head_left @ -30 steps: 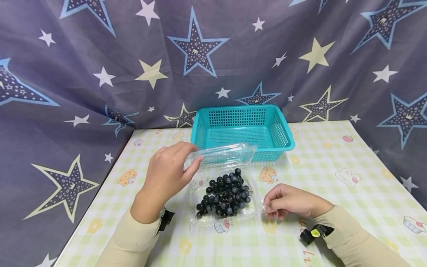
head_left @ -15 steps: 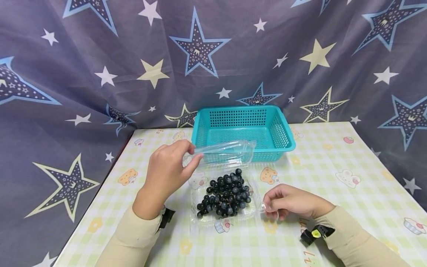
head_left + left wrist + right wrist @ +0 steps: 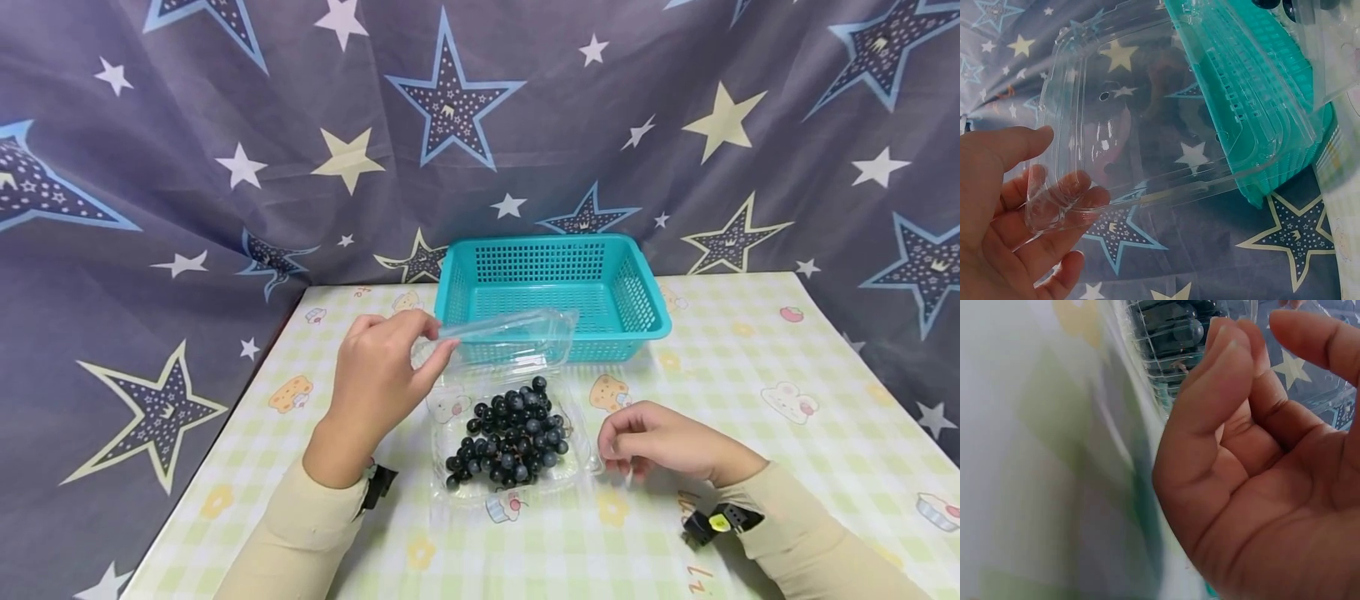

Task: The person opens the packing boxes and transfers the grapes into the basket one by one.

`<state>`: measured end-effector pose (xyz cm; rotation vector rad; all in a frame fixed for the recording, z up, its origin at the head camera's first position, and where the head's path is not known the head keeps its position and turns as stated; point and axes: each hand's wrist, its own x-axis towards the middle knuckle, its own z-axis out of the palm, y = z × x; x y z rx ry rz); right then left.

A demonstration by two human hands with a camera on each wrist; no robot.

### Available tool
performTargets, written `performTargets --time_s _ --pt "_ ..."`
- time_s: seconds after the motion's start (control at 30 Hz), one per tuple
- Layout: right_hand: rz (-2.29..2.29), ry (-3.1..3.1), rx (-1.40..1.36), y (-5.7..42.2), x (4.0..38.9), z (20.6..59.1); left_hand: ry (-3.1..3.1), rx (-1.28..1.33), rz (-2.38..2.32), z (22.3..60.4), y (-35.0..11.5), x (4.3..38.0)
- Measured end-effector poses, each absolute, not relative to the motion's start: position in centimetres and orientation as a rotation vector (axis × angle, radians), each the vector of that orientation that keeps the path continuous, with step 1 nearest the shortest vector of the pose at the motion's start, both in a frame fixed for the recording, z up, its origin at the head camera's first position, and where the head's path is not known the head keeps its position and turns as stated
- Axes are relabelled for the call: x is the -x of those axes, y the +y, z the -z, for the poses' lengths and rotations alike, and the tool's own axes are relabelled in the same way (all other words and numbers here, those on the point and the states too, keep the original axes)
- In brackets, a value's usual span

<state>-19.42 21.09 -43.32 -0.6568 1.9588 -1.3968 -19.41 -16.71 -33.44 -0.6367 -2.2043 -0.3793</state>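
A clear plastic clamshell container [image 3: 570, 483] lies on the table with a bunch of dark grapes [image 3: 517, 437] in it. Its raised lid [image 3: 517, 337] leans back toward a teal basket [image 3: 637, 327]. My left hand [image 3: 382, 375] pinches the lid's left end between thumb and fingers; in the left wrist view the thumb lies on one side of the clear lid [image 3: 1147, 125] and fingers show through it. Beside the container's right edge is my right hand [image 3: 660, 442], its fingers loosely curled. The right wrist view shows thumb and fingertips apart, with nothing seen between them.
The basket stands behind the container at the table's back edge. A green-and-white checked cloth [image 3: 750, 367] with cartoon prints covers the table. Behind it hangs a dark curtain [image 3: 510, 67] patterned with stars.
The lid has tipped a little further back in my left hand. My right hand, which was at the container's right edge, has let go and moved slightly up and away.
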Motion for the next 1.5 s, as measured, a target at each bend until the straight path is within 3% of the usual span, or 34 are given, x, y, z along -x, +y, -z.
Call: performTargets --time_s 1.5 --pt "1.267 2.584 0.814 17.0 20.5 40.8 -2.162 0.607 0.438 33.3 -16.7 19.4"
